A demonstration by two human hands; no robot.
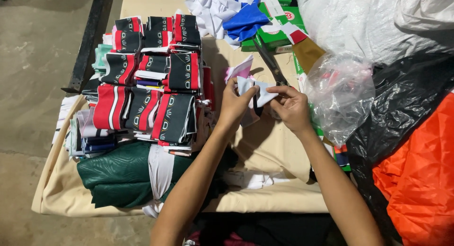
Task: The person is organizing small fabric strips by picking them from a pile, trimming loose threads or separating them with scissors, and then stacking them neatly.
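Head view: a small white fabric piece is pinched between both hands, held up over the beige tabletop. The left hand is closed on its left edge, fingers narrow; the right hand is clamped on its right corner. Just behind them, black scissors are seen lying flat. Stacks of red, black and white folded pieces are piled to the left, and a clear plastic bag is found to the right.
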